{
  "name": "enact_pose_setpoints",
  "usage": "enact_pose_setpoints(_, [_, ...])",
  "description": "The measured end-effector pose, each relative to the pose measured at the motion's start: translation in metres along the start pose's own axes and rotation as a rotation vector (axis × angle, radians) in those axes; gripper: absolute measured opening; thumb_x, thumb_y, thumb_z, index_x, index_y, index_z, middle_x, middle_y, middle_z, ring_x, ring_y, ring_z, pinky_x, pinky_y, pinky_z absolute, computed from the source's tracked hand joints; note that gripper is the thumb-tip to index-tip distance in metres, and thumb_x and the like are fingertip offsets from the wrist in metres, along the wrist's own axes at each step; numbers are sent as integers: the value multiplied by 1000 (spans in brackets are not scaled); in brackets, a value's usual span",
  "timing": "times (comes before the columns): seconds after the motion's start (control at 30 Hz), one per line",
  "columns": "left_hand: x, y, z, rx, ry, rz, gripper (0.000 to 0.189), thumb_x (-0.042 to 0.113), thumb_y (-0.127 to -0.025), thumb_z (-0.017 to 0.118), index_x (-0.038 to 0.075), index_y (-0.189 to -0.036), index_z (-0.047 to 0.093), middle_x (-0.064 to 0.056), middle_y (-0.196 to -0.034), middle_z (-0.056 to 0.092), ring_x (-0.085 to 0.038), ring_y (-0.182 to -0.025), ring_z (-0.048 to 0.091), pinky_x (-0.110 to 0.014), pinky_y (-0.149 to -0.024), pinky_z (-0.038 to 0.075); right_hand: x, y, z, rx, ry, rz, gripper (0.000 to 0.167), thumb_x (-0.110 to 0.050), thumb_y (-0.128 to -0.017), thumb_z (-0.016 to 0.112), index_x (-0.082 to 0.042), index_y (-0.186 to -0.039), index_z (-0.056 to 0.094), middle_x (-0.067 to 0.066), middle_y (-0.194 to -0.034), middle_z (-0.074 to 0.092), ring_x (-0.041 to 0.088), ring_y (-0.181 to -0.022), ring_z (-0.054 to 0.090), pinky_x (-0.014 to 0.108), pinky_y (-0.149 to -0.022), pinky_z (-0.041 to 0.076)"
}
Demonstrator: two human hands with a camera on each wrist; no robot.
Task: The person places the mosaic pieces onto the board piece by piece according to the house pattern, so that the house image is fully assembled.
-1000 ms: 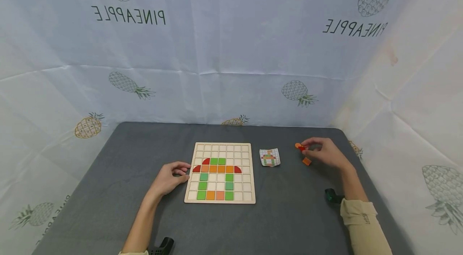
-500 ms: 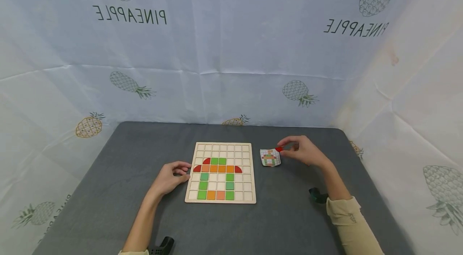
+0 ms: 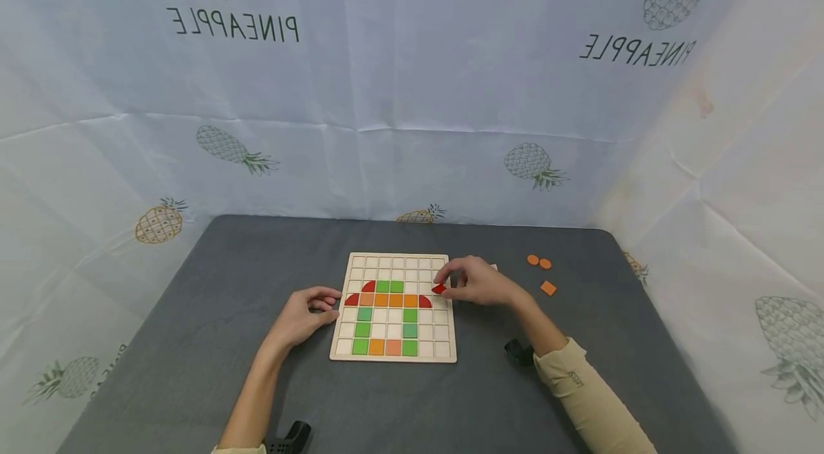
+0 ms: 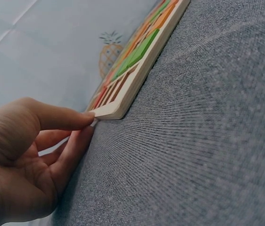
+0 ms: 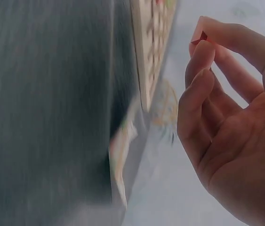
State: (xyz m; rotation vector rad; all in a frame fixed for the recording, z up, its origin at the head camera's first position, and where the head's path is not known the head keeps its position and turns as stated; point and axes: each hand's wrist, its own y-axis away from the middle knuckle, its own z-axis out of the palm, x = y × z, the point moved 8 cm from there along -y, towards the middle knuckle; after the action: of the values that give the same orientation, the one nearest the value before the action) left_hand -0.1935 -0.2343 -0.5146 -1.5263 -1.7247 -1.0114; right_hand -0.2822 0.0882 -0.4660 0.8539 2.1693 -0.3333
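Observation:
The wooden grid board [image 3: 389,354] lies on the table, with green, orange, salmon and red pieces in several of its cells. My left hand [image 3: 301,317] is at the board's left edge; in the left wrist view its thumb and fingers [image 4: 78,120] pinch the board's rim near a corner. Over the board's right side, my right hand [image 3: 479,282] pinches a small red piece [image 3: 439,289] between thumb and fingertips. Only a sliver of that red piece shows in the right wrist view, so its full shape is hidden.
A pattern card [image 5: 120,160] lies right of the board, mostly covered by my right hand in the head view. Two orange round pieces [image 3: 533,260] and an orange square piece [image 3: 548,288] lie farther right on the dark table [image 3: 489,404]. A pineapple-print curtain [image 3: 412,68] hangs behind.
My right hand has moved left from the loose pieces, past the card, to the board, carrying the red piece. The left hand has stayed at the board's edge.

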Motion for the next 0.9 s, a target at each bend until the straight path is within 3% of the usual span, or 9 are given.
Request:
enact_pose_setpoints(0.13, [-1,0,1,4,1,-2,34,0,-94,79,-2,-128,74,-16,-114,72,-15,-94,66,-23,-79,53,-6,-14,16,-32,3,-7,20,-13,-99,78,-10,-119,79,9,-119,77,1,-57,48,20,-60,45])
enact_pose_setpoints(0.47, [0,-1,0,10,2,1,34,0,-94,79,-2,-128,74,-16,-113,73,-15,-93,67,-22,-79,53,-6,-38,38,-104,28,-6,18,-6,-101,72,-11,-118,78,10,-123,76,2,-61,56,21,-64,50])
enact_pose_setpoints(0.63, [0,-1,0,8,0,2,34,0,-94,79,-2,-127,74,-16,-113,73,-15,-93,66,-22,-79,53,-11,-43,41,-113,67,-37,22,-1,-104,64,-10,-119,78,11,-124,76,5,-58,41,23,-66,44])
enact_pose_setpoints(0.8, [0,-1,0,7,3,3,34,0,-94,79,-3,-128,74,-16,-113,73,-15,-93,66,-21,-78,53,-16,-46,42,-76,142,-61,18,-16,-106,70,-10,-120,79,7,-117,76,4,-75,50,24,-77,48])
enact_pose_setpoints(0.9, [0,-2,0,8,4,5,34,0,-94,79,-3,-128,74,-16,-113,73,-15,-93,66,-21,-78,53,-18,-47,45,-69,184,-57,25,-28,-101,78,-12,-119,80,4,-110,74,7,-82,56,26,-77,48])
